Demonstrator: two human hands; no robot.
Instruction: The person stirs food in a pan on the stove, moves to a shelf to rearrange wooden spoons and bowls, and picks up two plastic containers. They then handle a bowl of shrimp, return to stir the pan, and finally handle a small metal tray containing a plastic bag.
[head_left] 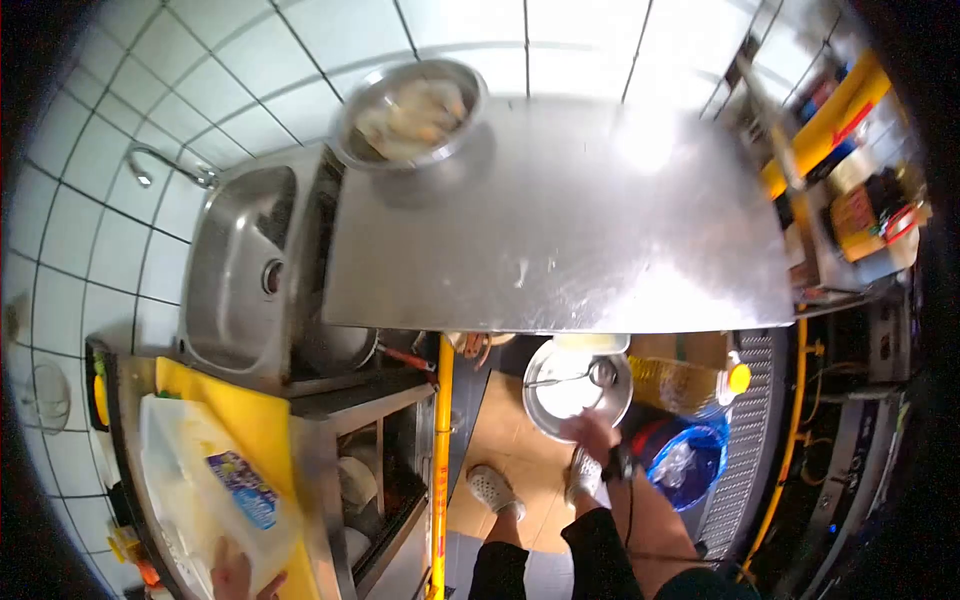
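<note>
My left hand [232,572] is at the near end of a whitish translucent plastic container [185,465] with a purple printed label [243,488]; its fingers curl over the edge. Underneath lies a yellow board [232,405] on the left counter. Low down in the middle, my right hand [594,437] reaches to the near rim of a round metal pot [540,412]. Blur keeps me from telling whether those fingers grip the rim. White contents fill the pot's inside, and a metal ladle [602,374] lies across it.
A steel table [560,220] stands ahead, with a metal bowl [470,120] of pale food at its back left. A sink [235,290] is on the left. Beside the pot are an oil bottle [680,385] and a blue-lined bin [715,450]. A yellow pipe [442,450] rises near my feet.
</note>
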